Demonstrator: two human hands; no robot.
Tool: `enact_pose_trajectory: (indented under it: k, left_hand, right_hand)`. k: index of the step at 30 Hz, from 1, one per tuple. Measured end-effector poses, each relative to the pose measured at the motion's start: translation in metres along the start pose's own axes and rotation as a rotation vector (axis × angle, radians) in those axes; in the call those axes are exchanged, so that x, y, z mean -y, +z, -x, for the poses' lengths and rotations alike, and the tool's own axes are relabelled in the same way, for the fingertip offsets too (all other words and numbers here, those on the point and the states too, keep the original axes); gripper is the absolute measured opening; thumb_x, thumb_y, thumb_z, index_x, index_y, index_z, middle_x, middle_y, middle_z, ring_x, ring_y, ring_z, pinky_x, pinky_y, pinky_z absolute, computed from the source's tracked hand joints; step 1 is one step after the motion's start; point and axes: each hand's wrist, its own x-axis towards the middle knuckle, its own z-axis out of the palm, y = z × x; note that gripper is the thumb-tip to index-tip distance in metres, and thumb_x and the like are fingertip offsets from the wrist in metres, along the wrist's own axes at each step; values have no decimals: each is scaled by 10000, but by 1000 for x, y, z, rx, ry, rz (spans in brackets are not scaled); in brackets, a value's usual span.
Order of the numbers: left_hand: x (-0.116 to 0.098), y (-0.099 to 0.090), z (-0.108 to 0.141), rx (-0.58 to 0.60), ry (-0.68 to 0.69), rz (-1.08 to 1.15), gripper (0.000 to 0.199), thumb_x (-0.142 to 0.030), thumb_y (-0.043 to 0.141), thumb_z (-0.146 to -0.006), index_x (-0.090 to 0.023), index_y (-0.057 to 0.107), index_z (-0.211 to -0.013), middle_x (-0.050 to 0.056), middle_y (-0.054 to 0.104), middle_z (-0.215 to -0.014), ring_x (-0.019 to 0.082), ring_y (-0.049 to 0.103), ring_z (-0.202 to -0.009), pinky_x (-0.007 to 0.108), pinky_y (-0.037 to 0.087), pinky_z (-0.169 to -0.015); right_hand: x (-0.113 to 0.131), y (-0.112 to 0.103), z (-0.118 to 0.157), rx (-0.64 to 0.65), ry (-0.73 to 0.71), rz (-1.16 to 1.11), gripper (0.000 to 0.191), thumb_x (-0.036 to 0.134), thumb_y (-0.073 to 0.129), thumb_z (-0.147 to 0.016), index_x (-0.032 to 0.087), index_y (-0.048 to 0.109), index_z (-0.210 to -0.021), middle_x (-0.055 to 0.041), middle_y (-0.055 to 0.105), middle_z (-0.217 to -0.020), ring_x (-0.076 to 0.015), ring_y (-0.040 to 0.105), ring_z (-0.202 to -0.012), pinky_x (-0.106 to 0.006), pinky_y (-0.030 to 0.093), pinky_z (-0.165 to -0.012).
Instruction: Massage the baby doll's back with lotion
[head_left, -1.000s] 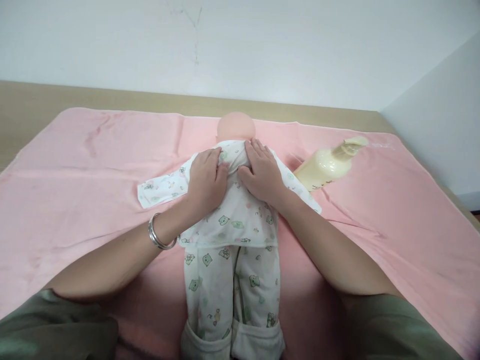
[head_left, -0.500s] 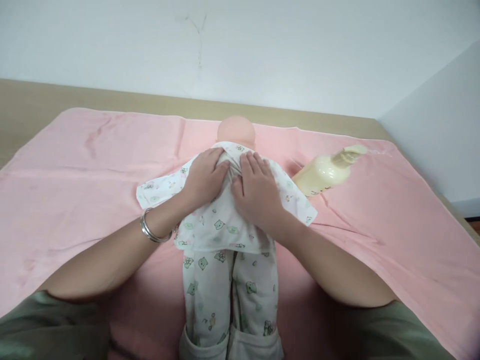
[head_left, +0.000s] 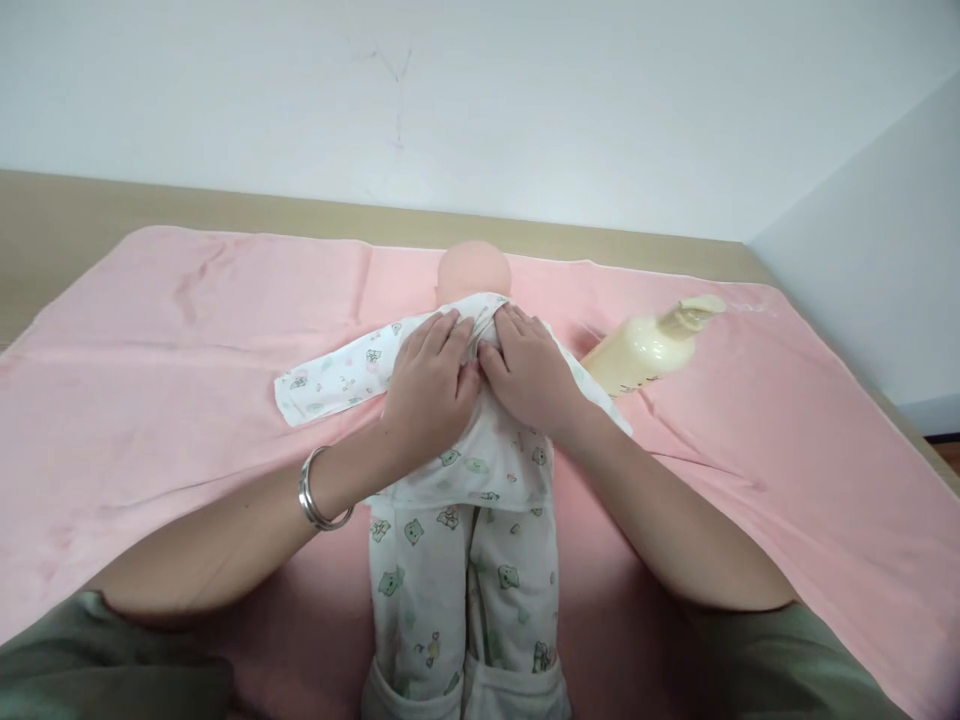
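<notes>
Head view: doll point(head_left: 474, 272) in a printed shirt point(head_left: 491, 480), lying on the pink blanket point(head_left: 772, 400).
Left hand point(head_left: 431, 383) and right hand point(head_left: 532, 372) rest palm-down on the shirt, fingers outstretched; I'd press lightly and evenly so it doesn't bunch.

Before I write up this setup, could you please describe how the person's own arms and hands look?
A dark green fabric left sleeve and matching right sleeve end near the elbows. A shiny, silver-coloured round bangle, apparently metal, circles the wrist behind the left hand; none shows behind the right hand. Both hands are ungloved, with no visible rings.
</notes>
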Motion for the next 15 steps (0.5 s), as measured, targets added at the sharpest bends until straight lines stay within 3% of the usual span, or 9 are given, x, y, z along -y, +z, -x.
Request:
enact_pose_trajectory:
  k: [3, 6, 11, 15]
  left_hand:
    - [15, -1, -15, 56, -49, 50, 511, -313, 352, -978, -90, 574, -1380, 162, 574, -1480, 301, 511, -1398, 504, 382, -1232]
    - [29, -2, -29, 68, -97, 78, 496, -336, 355, -965, -82, 607, -1308, 175, 628, -1398, 314, 571, -1317, 521, 428, -1192]
    - [16, 0, -15, 36, -74, 7, 545, -346, 333, -993, -36, 550, -1385, 212, 568, -1469, 354, 504, -1399, 555, 368, -1229]
    - [1, 0, 2, 30, 12, 9, 554, -297, 311, -1007, -22, 504, -1449, 185, 464, -1584, 329, 358, -1529, 526, 270, -1300]
  right_hand:
    - [22, 5, 23, -25, 3, 129, 613, 302, 327, -1017, -29, 393, -1529, -237, 427, -1595, -360, 360, -1527, -534, 260, -1289]
    - [33, 9, 34, -55, -65, 203, 601, 285, 356, -1005, -33, 438, -1508, -261, 448, -1572, -367, 385, -1514, -520, 277, -1287]
    - [4, 5, 6, -15, -56, 33, 632, 327, 388, -987, 14, 420, -1535, -194, 406, -1620, -307, 340, -1549, -483, 270, -1302]
    - [-11, 1, -10, 6, 32, -26, 658, 360, 383, -996, -8, 391, -1541, -201, 356, -1645, -334, 297, -1563, -495, 244, -1305]
